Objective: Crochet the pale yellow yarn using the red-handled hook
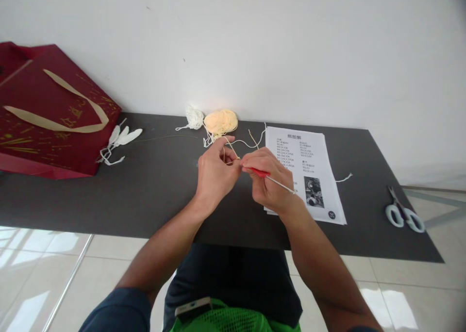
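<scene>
My right hand (267, 174) is closed around a crochet hook (280, 183) with a red grip and a thin pale shaft. Its working tip meets the fingertips of my left hand (216, 172), where the two hands come together over the dark table. Pale yellow yarn (230, 141) loops over the raised fingers of my left hand, which pinches it; any stitches there are too small to make out. Behind the hands lies a ball of peach-yellow yarn (221, 122), with a smaller ball of white yarn (194, 117) to its left.
Printed sheets (309, 172) lie right of my hands, partly under the right one. Scissors (404, 211) rest near the right end of the dark table (163, 196). A red gift bag (54, 113) stands at left beside white crocheted pieces (122, 137). A white wall rises behind.
</scene>
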